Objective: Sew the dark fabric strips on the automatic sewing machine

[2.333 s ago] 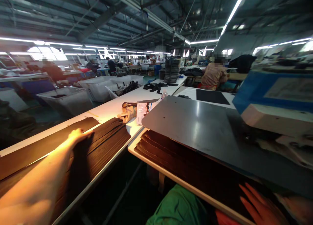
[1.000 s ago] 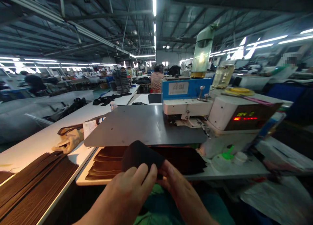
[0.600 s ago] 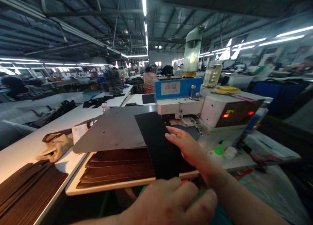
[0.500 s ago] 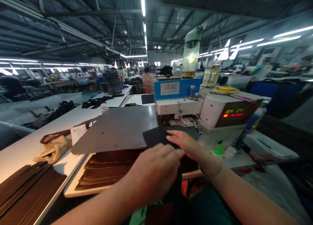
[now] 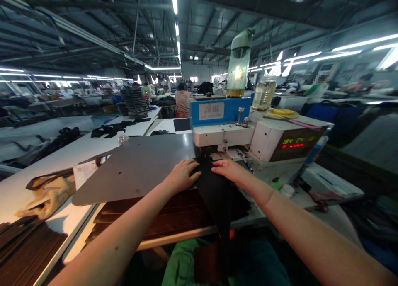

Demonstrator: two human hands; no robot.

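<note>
A long black fabric piece (image 5: 214,190) runs from under the head of the sewing machine (image 5: 222,132) down over the table's front edge toward my lap. On its left edge rests my left hand (image 5: 183,174), fingers spread, partly on the grey metal plate (image 5: 149,161). My right hand (image 5: 228,170) lies on the right side of the same fabric, near the machine head, with its fingers apart. Neither hand grips the cloth. Stacked dark brown pieces (image 5: 124,215) sit beneath the plate.
The machine's control box (image 5: 280,141) stands at the right, with a yellow ring (image 5: 281,112) on top. A white table (image 5: 83,153) at the left bears tan cloth (image 5: 49,195) and a brown stack (image 5: 37,248). A person (image 5: 181,101) is farther back.
My left hand has moved up and away from me, opening onto the fabric beside the machine. The fabric now lies flatter, its far end under the machine head. The view has shifted slightly.
</note>
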